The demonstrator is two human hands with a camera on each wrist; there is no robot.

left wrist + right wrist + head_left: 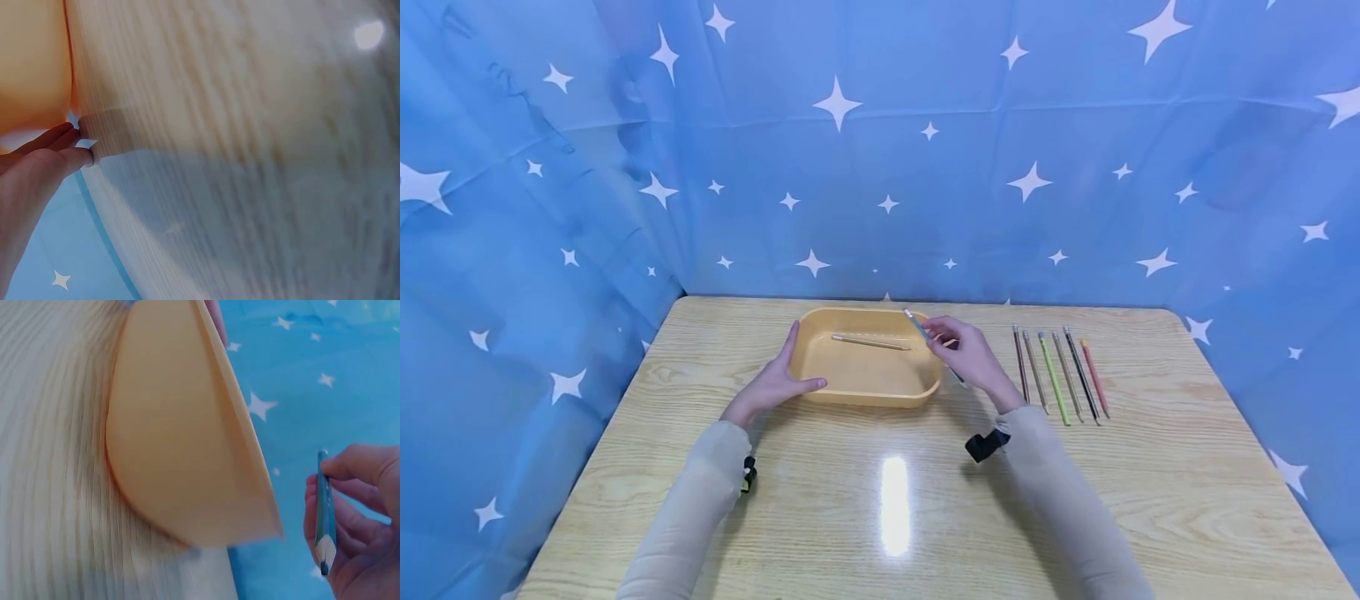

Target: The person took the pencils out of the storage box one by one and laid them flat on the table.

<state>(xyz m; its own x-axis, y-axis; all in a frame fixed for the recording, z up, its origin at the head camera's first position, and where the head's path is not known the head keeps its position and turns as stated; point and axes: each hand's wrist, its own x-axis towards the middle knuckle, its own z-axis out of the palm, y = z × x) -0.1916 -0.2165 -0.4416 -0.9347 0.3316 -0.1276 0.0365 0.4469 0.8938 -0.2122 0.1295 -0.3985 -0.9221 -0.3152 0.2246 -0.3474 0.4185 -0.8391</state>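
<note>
A teal pencil (917,324) is pinched between the thumb and fingers of my right hand (962,350), over the right end of a yellow-orange plastic tray (867,398). In the right wrist view the pencil (325,512) has its sharpened tip toward the camera, and the tray's outer wall (169,425) stands beside it. Inside the tray lies one light brown pencil (872,342). My left hand (778,379) rests against the tray's left end, fingers straight along the side and thumb at the front corner. The left wrist view shows these fingers (53,140) right at the tray's wall.
To the right of the tray, several pencils (1052,375) lie side by side in a row on the wood-grain table (820,517), among them a green one and a red one. A blue curtain (925,167) with white stars hangs behind the table's far edge.
</note>
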